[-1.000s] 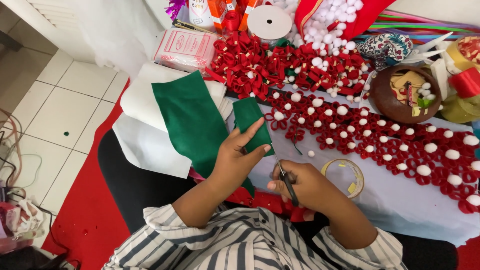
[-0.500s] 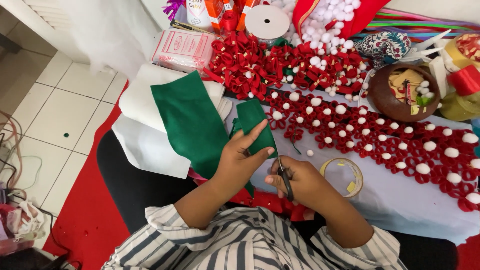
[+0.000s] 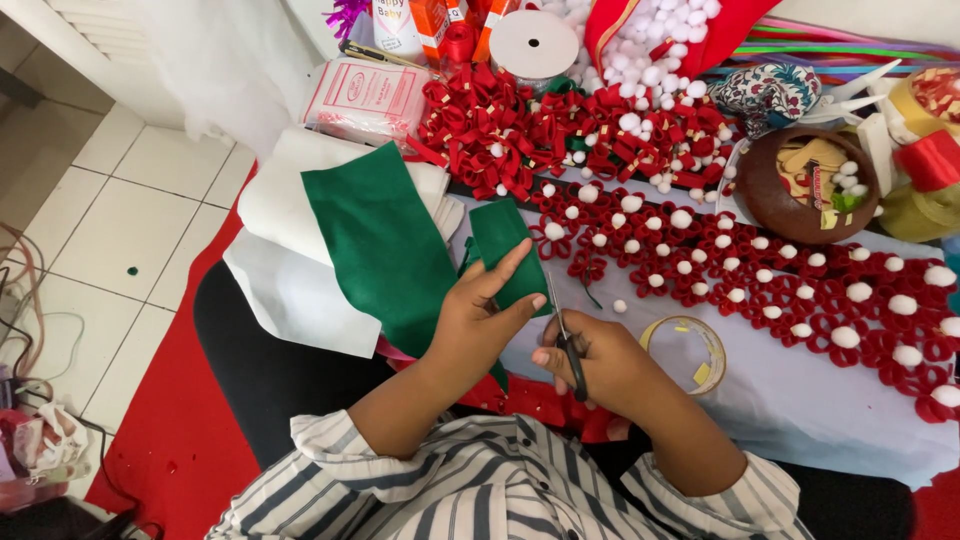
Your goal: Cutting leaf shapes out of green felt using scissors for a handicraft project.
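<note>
Change: since the earlier frames the left hand (image 3: 478,322) has slid a little further up the small green felt piece (image 3: 505,248), and the scissors (image 3: 566,340) have edged up along its right edge; the rest lies as before.
Brown bowl (image 3: 770,195): round, at the upper right, holding tan cut shapes, a few white pom-poms and scraps of green and red.
Tape ring (image 3: 684,352): a clear roll lying flat on the pale table cover (image 3: 800,400), just right of the right hand (image 3: 610,365).
Left hand: fingers spread flat over the small green felt piece, thumb beneath its lower edge, pinching it fast.
Right hand: closed round the scissor handles, blades pointing up and away, touching the felt's right edge.
Small green felt piece: between the two hands, just beside the large green felt sheet (image 3: 385,245), which lies over white sheets (image 3: 290,290).
Pink packet (image 3: 365,98): flat, rectangular, clear-wrapped, at the upper left of the red ribbon flowers (image 3: 520,125).
White spool (image 3: 533,42): round disc face, top centre.
Orange cartons (image 3: 432,18): upright at the top edge, beside a white bottle (image 3: 395,25).
Flower rows (image 3: 760,270): red loops with white pom-pom centres, running right across the cover.
</note>
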